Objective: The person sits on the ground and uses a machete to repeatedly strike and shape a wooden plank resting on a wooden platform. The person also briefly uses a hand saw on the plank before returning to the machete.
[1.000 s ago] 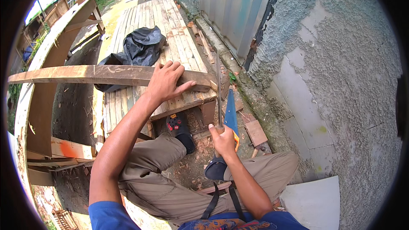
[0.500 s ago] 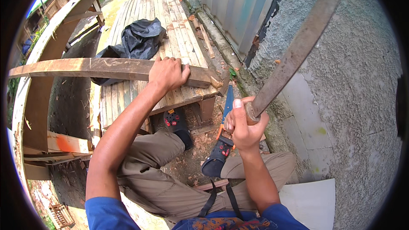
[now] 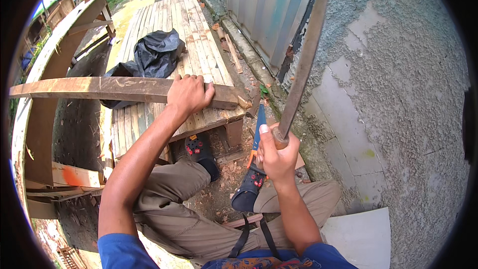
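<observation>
My left hand (image 3: 188, 94) is wrapped over the top of a long squared wooden beam (image 3: 132, 89), close to its right end. That end looks chipped to paler wood. The beam lies across the near end of a slatted bench (image 3: 199, 25) and reaches far to the left. In front of the wall, my right hand (image 3: 280, 157) grips the wooden handle of a machete (image 3: 301, 72). Its long worn blade points upward, clear of the beam. Below the right hand, a handsaw (image 3: 259, 127) with a blue blade and orange handle stands near my right shoe.
Crumpled black plastic (image 3: 158, 52) lies on the bench, partly under the beam. A rough grey wall (image 3: 418, 94) rises close on the right, beside a corrugated metal door (image 3: 271, 15). Wood chips litter the ground around my shoes. A board frame (image 3: 37, 134) stands at the left.
The machete has swung leftward and its blade stands more upright. My right hand has moved slightly left and down. The left hand keeps its hold on the beam; the whole view has shifted a little.
</observation>
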Action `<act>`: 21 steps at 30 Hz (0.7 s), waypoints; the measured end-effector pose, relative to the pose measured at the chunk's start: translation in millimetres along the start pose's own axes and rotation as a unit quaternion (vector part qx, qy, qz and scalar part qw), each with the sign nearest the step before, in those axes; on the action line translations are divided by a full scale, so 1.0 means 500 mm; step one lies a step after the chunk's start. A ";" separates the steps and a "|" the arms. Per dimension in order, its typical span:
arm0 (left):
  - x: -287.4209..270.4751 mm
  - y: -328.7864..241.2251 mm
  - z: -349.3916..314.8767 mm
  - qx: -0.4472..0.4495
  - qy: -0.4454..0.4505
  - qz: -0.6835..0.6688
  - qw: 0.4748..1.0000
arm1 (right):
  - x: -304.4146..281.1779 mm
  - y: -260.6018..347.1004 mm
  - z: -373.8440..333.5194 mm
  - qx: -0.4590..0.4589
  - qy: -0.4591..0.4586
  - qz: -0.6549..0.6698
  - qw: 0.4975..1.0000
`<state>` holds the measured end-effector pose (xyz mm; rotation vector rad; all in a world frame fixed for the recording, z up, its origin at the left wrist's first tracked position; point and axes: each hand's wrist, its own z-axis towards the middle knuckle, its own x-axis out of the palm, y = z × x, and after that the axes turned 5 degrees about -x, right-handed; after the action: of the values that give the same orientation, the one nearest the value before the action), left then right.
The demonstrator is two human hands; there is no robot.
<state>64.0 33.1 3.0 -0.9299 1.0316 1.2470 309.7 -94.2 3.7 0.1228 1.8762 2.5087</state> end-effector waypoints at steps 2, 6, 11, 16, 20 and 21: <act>-0.002 0.011 -0.007 -0.004 0.003 0.004 1.000 | 0.006 0.048 0.011 -0.082 -0.015 0.051 0.995; -0.008 -0.015 0.006 0.005 0.023 0.011 1.000 | 0.005 -0.104 -0.032 -0.105 -0.099 0.006 0.990; -0.004 -0.016 0.011 0.023 -0.010 0.020 0.999 | -0.017 -0.221 -0.156 0.232 0.056 -0.065 0.969; -0.006 -0.001 0.006 0.015 0.034 0.008 0.999 | -0.036 -0.211 -0.162 0.181 0.026 -0.034 0.983; -0.010 0.006 -0.001 -0.011 0.046 -0.008 0.999 | -0.058 -0.200 -0.182 0.273 -0.003 0.069 0.959; -0.018 0.000 -0.001 0.005 0.050 -0.016 0.999 | -0.061 -0.202 -0.186 0.275 -0.023 0.065 0.959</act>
<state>63.7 30.3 11.4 -1.0066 1.0952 1.1774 329.8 -156.2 -121.3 0.3101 2.5614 1.9480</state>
